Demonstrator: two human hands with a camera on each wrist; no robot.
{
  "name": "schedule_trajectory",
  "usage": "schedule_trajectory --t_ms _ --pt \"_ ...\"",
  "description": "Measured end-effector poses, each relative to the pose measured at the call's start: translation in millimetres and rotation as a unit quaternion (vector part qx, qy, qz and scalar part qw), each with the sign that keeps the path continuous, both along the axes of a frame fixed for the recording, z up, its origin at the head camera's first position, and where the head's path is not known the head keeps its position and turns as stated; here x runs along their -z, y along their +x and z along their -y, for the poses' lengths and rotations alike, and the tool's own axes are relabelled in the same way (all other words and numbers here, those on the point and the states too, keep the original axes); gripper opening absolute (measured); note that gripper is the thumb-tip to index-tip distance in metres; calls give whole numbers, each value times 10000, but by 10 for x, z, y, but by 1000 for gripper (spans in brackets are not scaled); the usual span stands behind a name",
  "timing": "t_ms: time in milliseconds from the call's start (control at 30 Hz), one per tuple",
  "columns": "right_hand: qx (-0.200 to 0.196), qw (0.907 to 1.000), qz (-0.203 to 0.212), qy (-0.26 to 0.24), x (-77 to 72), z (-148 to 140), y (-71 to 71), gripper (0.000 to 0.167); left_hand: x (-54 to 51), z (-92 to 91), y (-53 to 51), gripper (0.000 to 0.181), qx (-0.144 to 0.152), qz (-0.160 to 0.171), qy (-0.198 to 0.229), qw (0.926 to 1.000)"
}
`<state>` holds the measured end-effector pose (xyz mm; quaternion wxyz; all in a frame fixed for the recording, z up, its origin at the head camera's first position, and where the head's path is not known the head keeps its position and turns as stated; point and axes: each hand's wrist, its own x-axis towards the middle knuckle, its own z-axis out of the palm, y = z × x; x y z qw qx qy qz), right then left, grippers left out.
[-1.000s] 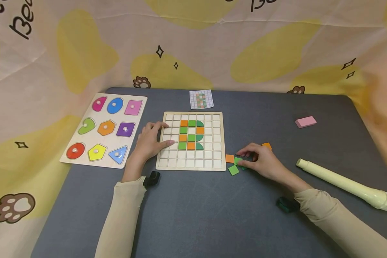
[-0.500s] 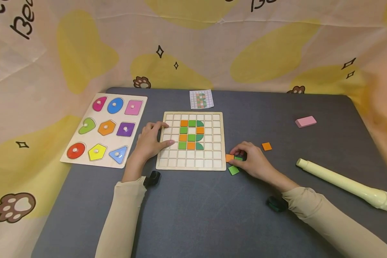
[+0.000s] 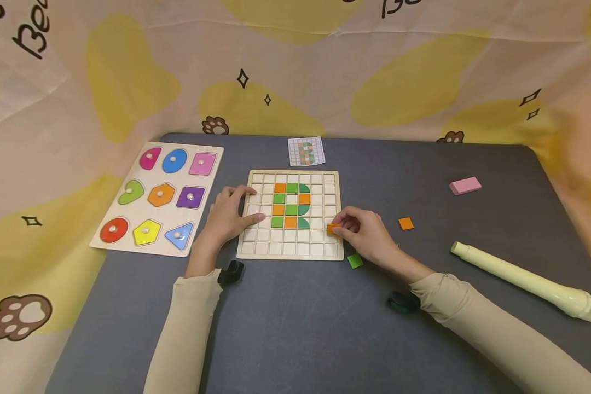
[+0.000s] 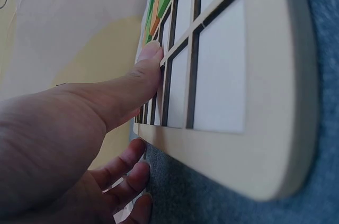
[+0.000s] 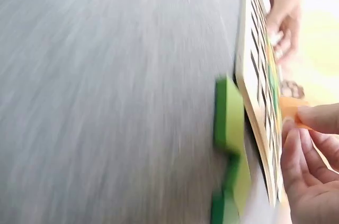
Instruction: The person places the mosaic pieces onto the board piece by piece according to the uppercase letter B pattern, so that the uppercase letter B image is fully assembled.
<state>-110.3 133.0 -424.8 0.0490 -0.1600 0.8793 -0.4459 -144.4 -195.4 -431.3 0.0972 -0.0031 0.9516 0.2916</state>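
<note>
The right hand (image 3: 366, 235) pinches an orange tile (image 3: 332, 229) between thumb and fingers over the right side of the board (image 3: 290, 250); whether the tile touches the surface cannot be told. The left hand (image 3: 225, 214), thumb and fingers spread wide, rests at the board's left edge, its thumb on the grid.

Eleven pieces sit in the board's middle columns: orange squares (image 3: 280, 187), green squares (image 3: 291, 210) and, in the rightmost of those columns, three dark green rounded pieces (image 3: 303, 209). Green tiles (image 5: 229, 118) lie just beside the board's near right corner, blurred in the right wrist view. A loose tile (image 3: 406, 223), also orange, lies to the right of the board, well apart from it.

Beige sleeves (image 3: 184, 317) extend from the board's near side. Just beyond the board's far edge lies a card (image 3: 306, 151) printed with a small coloured pattern on a grid. Left of the board is a puzzle (image 3: 169, 171) with nine knobbed shapes. Far to the board's right are a pink block (image 3: 465, 186) and, nearer the camera, a pale yellow tube (image 3: 527, 280). Board and all share a dark grey table (image 3: 295, 328); a patterned cloth (image 3: 295, 60) hangs beyond it.
</note>
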Motion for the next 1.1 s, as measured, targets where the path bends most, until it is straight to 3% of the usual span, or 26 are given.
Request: schedule_trajectory --t_ms 333,500,1100 --pt "-562 9956 548 -512 77 566 -47 7 -4 -1 -1 68 -11 11 -31 10000" --pt "-865 9934 542 -518 86 784 -91 6 -5 7 13 67 16 -36 12 10000" --pt "-603 9952 -33 769 58 1065 -109 5 8 25 15 66 93 -162 89 9998"
